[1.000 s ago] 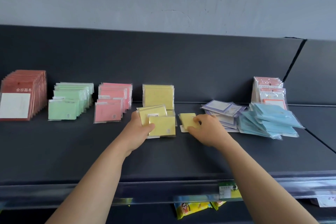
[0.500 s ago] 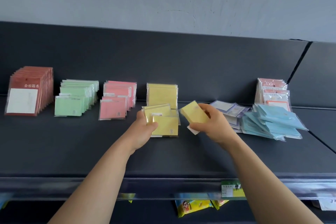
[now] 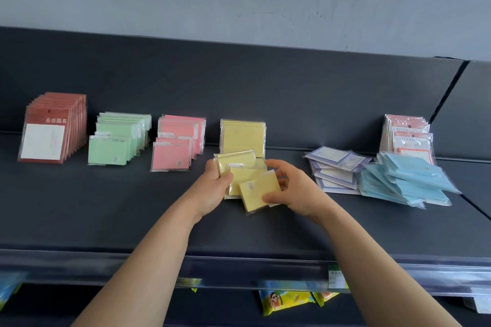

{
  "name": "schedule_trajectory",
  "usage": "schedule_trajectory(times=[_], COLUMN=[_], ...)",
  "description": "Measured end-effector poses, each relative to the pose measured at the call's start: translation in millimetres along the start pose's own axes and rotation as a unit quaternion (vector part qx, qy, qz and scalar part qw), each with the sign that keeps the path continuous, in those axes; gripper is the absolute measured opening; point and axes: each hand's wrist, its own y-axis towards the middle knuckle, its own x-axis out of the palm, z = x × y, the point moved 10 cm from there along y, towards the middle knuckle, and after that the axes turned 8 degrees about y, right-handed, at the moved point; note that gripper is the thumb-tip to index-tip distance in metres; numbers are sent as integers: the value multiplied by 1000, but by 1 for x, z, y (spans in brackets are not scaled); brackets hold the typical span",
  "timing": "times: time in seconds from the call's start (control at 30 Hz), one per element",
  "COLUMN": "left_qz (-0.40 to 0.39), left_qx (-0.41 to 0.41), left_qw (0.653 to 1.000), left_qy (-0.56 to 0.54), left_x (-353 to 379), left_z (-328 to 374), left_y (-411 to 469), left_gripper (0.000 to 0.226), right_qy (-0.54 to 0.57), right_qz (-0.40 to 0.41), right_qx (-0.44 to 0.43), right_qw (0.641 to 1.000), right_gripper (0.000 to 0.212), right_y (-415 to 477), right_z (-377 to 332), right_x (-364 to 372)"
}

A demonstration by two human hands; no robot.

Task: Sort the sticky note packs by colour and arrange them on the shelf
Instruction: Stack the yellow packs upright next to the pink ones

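Observation:
On the dark shelf (image 3: 106,207) stand rows of sticky note packs: green packs (image 3: 117,141), pink packs (image 3: 178,146) and an upright yellow stack (image 3: 243,135) at the back. My left hand (image 3: 215,188) grips a small bundle of yellow packs (image 3: 239,164) in front of that stack. My right hand (image 3: 289,188) holds one more yellow pack (image 3: 259,191) by its right edge, tilted, against the front of the bundle. To the right lie loose purple-edged packs (image 3: 334,167) and a heap of blue packs (image 3: 409,183).
Red-brown booklets (image 3: 53,127) stand at the far left, pink-topped cards (image 3: 406,135) at the back right. A clear price rail (image 3: 239,271) runs along the shelf's front edge. Bright snack bags (image 3: 287,300) hang on the level below.
My right hand lifted a yellow pack off the shelf and carried it left to the bundle in my left hand. The view shifted down a little.

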Motion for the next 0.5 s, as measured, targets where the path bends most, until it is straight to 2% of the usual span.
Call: schedule_trajectory(times=[0.1, 0.2, 0.27, 0.37, 0.5], left_qz=[-19, -38, -26, -14, 19], left_qx=[11, 39, 50, 53, 34], left_qw=[999, 999, 998, 998, 999], left_qy=[-28, 1, 35, 25, -12], left_x=[4, 11, 10, 5, -10], left_z=[5, 14, 15, 13, 6], left_y=[-3, -7, -7, -4, 3], left_gripper=[39, 50, 56, 57, 48], right_qy=[-13, -64, -112, -92, -40], right_qz=[42, 53, 39, 10, 90], right_qx=[17, 10, 15, 19, 34], right_qw=[999, 996, 993, 995, 995], right_gripper=[75, 41, 28, 26, 25], right_y=[-1, 0, 1, 3, 17], right_z=[0, -4, -6, -7, -5], right_x=[-7, -6, -1, -1, -28])
